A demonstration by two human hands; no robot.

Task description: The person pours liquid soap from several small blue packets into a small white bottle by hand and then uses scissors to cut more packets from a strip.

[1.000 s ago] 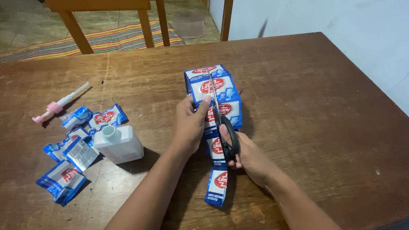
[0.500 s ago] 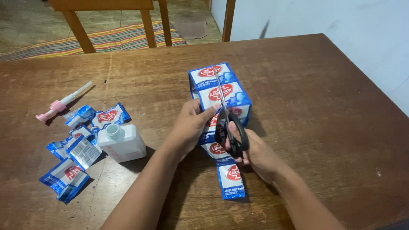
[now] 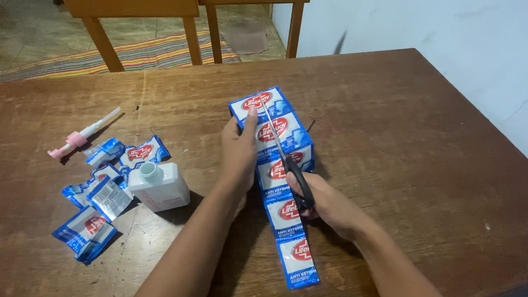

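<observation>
Sachet strip (image 3: 281, 184): a chain of blue and white sachets with a red oval mark on each, joined end to end. It lies at the middle of the wooden table (image 3: 408, 135), running from the far packets down toward you, the nearest one flat by the table's front edge.
Far end of strip: the packets there look doubled up or stacked, so you cannot count them surely.
Your left hand (image 3: 240, 153): pressed on the left side of the strip, thumb and fingers pinching its edge and holding it steady.
Your right hand (image 3: 324, 202): fingers through the black loops of the scissors (image 3: 285, 159), closed around the handles.
Scissor blades: they point away from you along the strip and lie nearly together; whether they bite into foil cannot be told.
Done so far: a heap of loose sachets (image 3: 98, 196) lies at the left, some crumpled and apparently opened.
Left to do: most of the strip is uncut, by the look of it, so you seem well short of finished.
White bottle (image 3: 157, 185): lying on its side just beside the loose sachets, neck open, no cap.
Pump head (image 3: 82, 135): pink and white, apart from the bottle, farther back on the left.
Beyond the table: wooden chair legs (image 3: 195, 34) and a striped mat (image 3: 90, 58).
</observation>
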